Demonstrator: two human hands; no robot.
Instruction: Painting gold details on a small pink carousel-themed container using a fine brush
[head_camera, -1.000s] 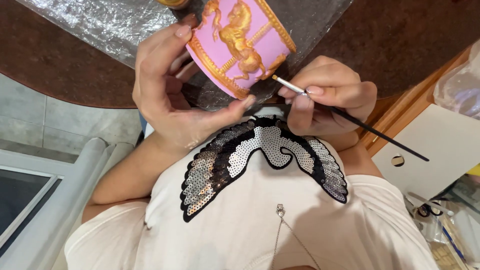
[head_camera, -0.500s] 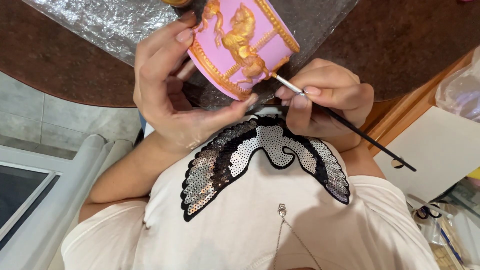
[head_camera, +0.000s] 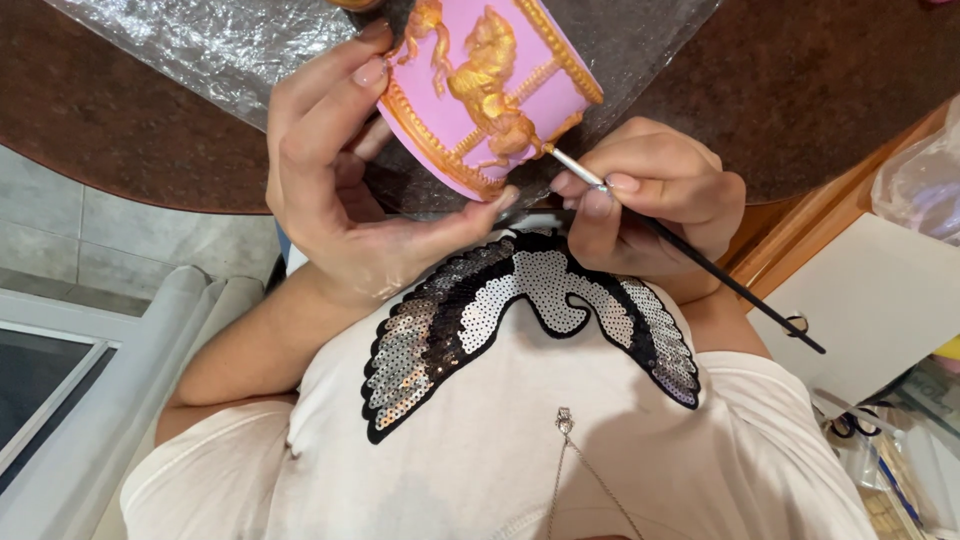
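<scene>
Black-handled, the thin paintbrush with its metal ferrule (head_camera: 690, 250) is pinched near the ferrule between thumb and fingers of the right hand (head_camera: 650, 195), which is closed around it in a pen-like grip. The brush's long axis runs on a diagonal: handle end low and toward the right of the view, bristle tip high and toward the left. The tip is seen touching, or all but touching, the gold raised horse figure (head_camera: 490, 85) on the pink round moulded piece with gold relief and gold rims (head_camera: 480, 95).

That piece lies up and to the left of the right hand, just beside its fingertips. It is held by the left hand (head_camera: 345, 190), partly open and curved, thumb against the lower gold rim, fingers reaching over the upper left edge. The piece is tilted, its decorated wall turned toward the brush.

Of the two hands, the left is on the piece; the right meets it only through the brush.

Beneath both, crinkled clear plastic sheeting (head_camera: 200, 45) is spread on a dark brown rounded tabletop (head_camera: 90, 130).
</scene>
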